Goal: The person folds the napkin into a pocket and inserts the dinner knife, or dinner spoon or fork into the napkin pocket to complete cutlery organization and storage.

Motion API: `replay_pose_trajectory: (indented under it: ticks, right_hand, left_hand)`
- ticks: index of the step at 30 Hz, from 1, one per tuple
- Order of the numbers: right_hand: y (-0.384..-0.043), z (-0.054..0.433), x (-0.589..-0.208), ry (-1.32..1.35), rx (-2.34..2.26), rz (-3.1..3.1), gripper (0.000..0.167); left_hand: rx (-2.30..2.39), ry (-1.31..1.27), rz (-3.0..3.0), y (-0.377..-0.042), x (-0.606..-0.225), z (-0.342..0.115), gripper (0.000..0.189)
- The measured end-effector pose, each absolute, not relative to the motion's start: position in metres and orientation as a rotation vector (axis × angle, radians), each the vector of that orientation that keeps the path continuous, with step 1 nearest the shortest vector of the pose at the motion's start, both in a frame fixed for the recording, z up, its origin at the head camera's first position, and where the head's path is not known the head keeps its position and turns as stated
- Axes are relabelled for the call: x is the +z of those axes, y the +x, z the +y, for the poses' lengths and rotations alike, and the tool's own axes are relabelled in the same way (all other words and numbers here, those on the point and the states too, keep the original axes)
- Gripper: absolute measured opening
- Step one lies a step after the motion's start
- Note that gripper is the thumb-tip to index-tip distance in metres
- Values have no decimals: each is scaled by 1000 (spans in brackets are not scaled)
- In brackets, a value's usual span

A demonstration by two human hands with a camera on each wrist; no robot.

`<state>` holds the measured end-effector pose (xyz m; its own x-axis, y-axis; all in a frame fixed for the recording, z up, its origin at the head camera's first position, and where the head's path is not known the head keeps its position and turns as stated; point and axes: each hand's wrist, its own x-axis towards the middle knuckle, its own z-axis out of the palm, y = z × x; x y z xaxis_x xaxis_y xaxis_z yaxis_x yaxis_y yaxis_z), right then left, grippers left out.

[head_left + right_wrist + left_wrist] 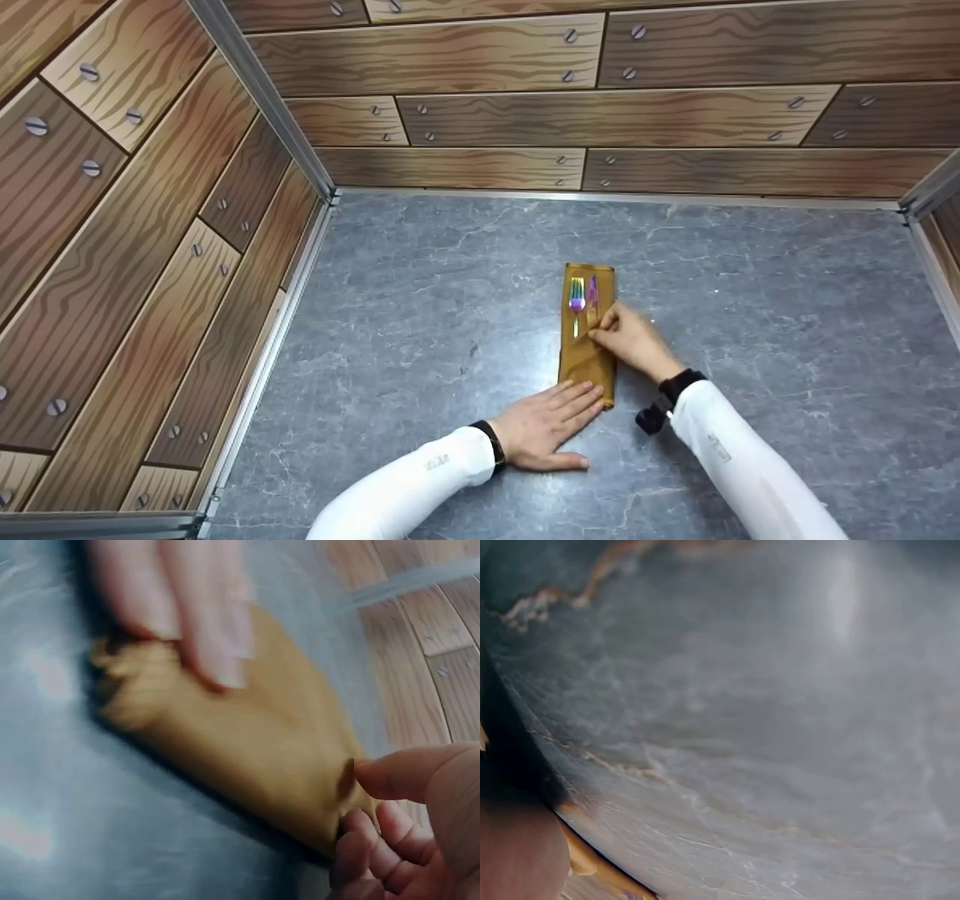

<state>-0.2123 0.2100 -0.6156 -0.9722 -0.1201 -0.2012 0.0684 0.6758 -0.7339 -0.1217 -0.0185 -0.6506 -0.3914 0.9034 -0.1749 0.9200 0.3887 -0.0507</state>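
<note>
A mustard-brown cloth napkin [589, 365], folded into a long narrow pouch, lies lengthwise on the grey surface. A rainbow-coloured fork [577, 295] and a purple-tinted knife [592, 289] lie at its far part, their lower ends hidden by the cloth. Flat on the napkin's near end rests my left hand [546, 427], fingers straight and thumb spread onto the surface. My right hand [634, 339] pinches the pouch's slanted edge between thumb and fingers. In the right wrist view, the napkin [232, 735] is blurred, with the left fingertips [214, 652] pressing it.
Grey marble-patterned tabletop [420, 300] spreads around the napkin. Wood-patterned panels [487, 120] stand behind it, with another such panel [187, 285] on the left. Metal edging [600, 197] runs along the base of the back panel.
</note>
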Motion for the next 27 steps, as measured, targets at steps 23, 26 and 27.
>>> replay_pose_trajectory:
  ticks: [23,26,27]
  right_hand:
    - [-222,208,-620,-52,-1106,2688,14]
    - [-227,210,-619,-43,-1116,2682,14]
    - [-229,210,-619,-39,-1119,2682,14]
  left_hand:
    - [-209,1617,2517,-128,-647,-7,89]
    - [-204,1613,2521,-133,-647,-4,88]
    - [-199,1613,2521,-134,-647,-4,88]
